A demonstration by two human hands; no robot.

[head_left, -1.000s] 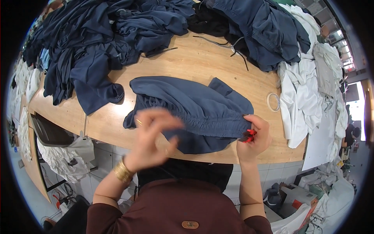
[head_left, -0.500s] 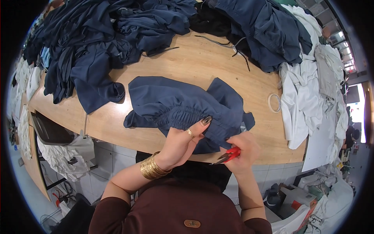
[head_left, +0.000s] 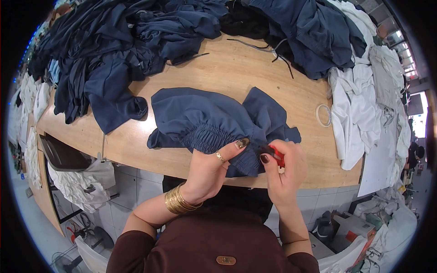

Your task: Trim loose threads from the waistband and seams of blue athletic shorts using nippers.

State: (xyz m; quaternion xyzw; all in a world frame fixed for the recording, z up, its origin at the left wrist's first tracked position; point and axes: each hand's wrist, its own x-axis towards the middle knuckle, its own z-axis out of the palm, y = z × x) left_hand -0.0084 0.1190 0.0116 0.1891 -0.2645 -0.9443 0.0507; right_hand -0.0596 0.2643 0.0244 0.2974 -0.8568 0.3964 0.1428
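Note:
A navy garment (head_left: 195, 107) with a gathered elastic waistband (head_left: 214, 138) lies bunched on the wooden table at its near edge. My left hand (head_left: 211, 166) grips the waistband, thumb pressed on top and the other fingers mostly hidden beneath the cloth. In my right hand (head_left: 287, 173) are red-handled thread snips (head_left: 277, 157), closed in by my fingers. Their dark blades point left and lie against the cloth just right of my left thumb. Whether the blades touch a thread is too small to tell.
Piles of navy garments (head_left: 109, 50) cover the table's far left, and more navy clothing (head_left: 314, 41) lies far right with loose dark cords. White cloth (head_left: 353, 113) hangs over the right side beside a tape roll (head_left: 323, 115). A dark tray (head_left: 63, 152) is below at left.
My right hand has turned and moved up, bringing the snips from below the table edge onto the garment. My left hand keeps its hold on the waistband.

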